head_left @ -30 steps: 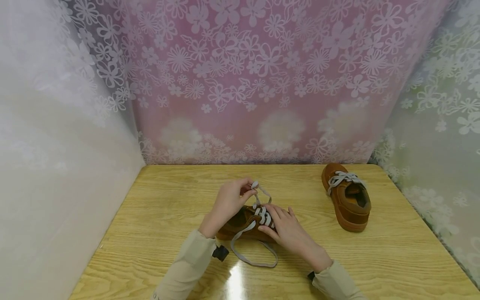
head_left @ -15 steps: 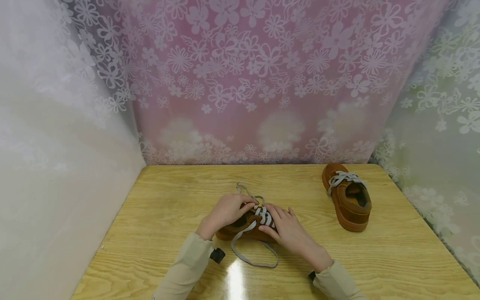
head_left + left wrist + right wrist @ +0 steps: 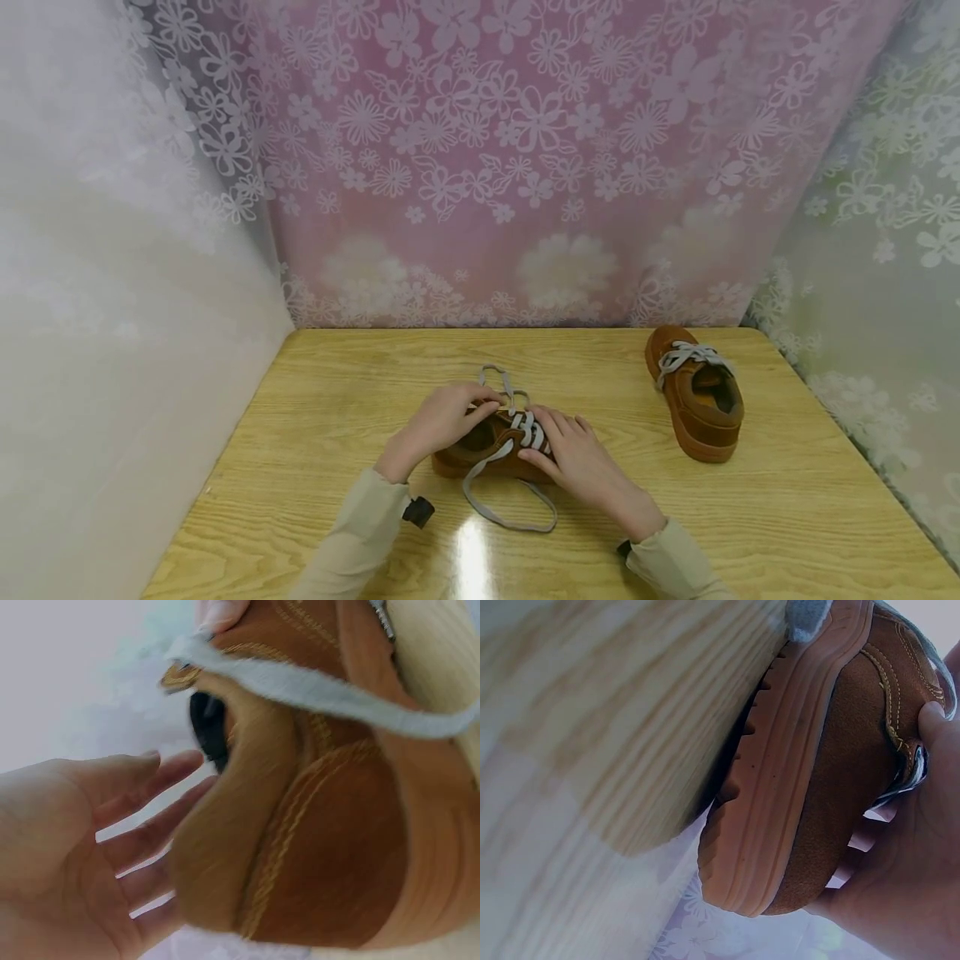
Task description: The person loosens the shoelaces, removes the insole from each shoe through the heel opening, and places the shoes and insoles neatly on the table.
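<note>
A brown low shoe (image 3: 459, 463) with grey laces lies on the table, heel to the left. My right hand (image 3: 587, 468) grips its front part, thumb (image 3: 936, 724) on the near side by the lacing and fingers over the far side. Above the shoe's opening is my left hand (image 3: 431, 423), nothing visibly held; in the left wrist view its fingers (image 3: 154, 834) reach loosely extended past the heel collar (image 3: 225, 847). One lace end (image 3: 495, 371) trails behind the shoe. The near lace (image 3: 517, 527) curves over the table in front.
A second brown shoe (image 3: 705, 408), its grey laces tied in a bow, stands at the right rear of the wooden table (image 3: 337, 392). Flowered curtains (image 3: 480, 167) hang behind and along both sides.
My left hand let go of the far lace, which dropped behind the shoe, and then drew back slightly to the left. My right hand has kept its place.
</note>
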A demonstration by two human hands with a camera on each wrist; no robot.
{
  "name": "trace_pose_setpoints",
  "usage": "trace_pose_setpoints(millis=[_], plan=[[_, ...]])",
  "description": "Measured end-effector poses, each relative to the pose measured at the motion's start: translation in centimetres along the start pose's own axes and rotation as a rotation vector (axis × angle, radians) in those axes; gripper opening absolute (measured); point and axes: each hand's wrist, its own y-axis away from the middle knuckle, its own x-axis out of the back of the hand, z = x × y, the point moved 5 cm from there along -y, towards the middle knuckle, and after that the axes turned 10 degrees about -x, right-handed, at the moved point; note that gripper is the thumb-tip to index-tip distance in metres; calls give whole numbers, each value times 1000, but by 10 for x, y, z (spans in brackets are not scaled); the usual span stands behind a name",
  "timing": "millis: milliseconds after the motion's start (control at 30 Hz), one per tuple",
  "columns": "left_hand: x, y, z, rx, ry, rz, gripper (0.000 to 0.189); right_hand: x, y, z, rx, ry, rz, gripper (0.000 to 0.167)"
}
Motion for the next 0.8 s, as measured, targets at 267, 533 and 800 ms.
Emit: trace_pose_setpoints(millis=[267,533,800], plan=[[31,7,7,25,-30,65,20,0,0,0,0,-12,-3,69],[33,0,10,4,1,-109,31,0,-3,5,2,-30,-15,70],[28,-11,6,42,95,-296,40,0,-8,9,13,-28,-18,69]])
